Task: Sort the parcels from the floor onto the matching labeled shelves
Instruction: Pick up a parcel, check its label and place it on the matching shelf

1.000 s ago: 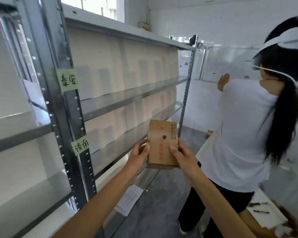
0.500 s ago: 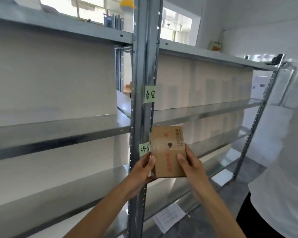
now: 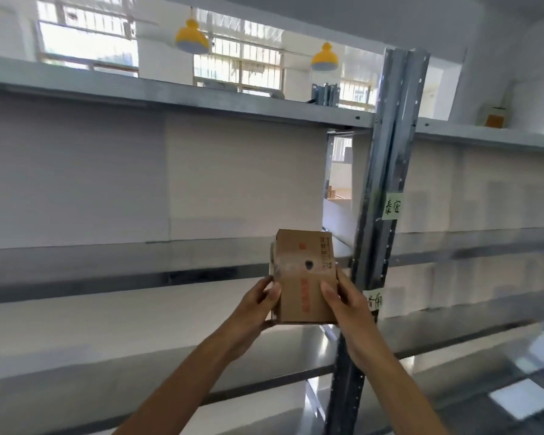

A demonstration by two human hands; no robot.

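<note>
Step in hand, as I judge it: carrying a parcel [image 3: 305, 277] to its matching shelf. To do it well, read the print on the box top first, then match it against the green label [image 3: 393, 206] on the metal post [image 3: 387, 196] and the second label [image 3: 375, 299] lower down, partly hidden behind the right hand [image 3: 347, 304]. The writing on the box is too small to read here, so which shelf is right cannot be told. Keep the box level, slide it in flat over the shelf edge [image 3: 107, 279], and avoid clipping the post.

The cardboard box is held up in mid-air in front of the shelving, just left of the post, not resting on anything. The left hand [image 3: 256, 304] clasps its lower left side, with the thumb lying on the top face near the corner and the fingers wrapped underneath, out of sight. The right hand clasps the lower right side, thumb [image 3: 327, 290] pressed on the top face. Both hands are closed on the box; its far half sticks out free beyond the fingers.
</note>
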